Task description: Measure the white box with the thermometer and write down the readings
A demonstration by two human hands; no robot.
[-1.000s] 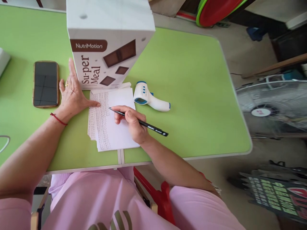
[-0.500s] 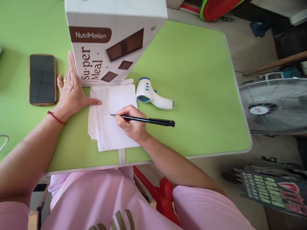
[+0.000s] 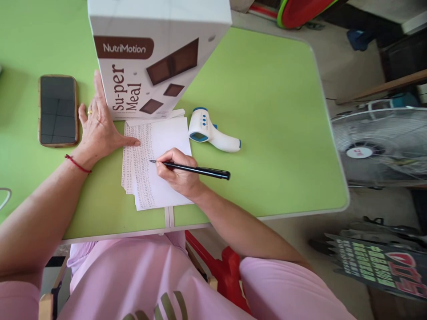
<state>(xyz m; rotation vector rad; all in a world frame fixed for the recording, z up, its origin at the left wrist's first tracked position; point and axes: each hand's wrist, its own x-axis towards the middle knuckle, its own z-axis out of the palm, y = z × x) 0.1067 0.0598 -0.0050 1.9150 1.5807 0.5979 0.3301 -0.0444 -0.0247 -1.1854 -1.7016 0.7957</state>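
Observation:
My right hand [image 3: 178, 173] grips a black pen [image 3: 196, 169], its tip resting on a stack of white paper sheets [image 3: 160, 178] covered at the left with lines of handwriting. My left hand [image 3: 98, 126] lies flat with fingers spread on the green table [image 3: 267, 111], its thumb pressing the top left edge of the sheets. A red string circles the left wrist and a ring sits on one finger. Just beyond the fingers stands a white NutriMotion Su-per Meal box [image 3: 150, 53].
A dark smartphone [image 3: 58, 110] lies left of my left hand. A white and blue infrared thermometer [image 3: 213, 133] rests right of the paper. A standing fan [image 3: 383, 146] and a printed sign [image 3: 376, 266] are off the table's right edge. A red chair [image 3: 227, 271] is below.
The pen has tipped from slanting down-right to nearly level, and its tip has shifted slightly down the sheet. My left hand has stayed on the paper.

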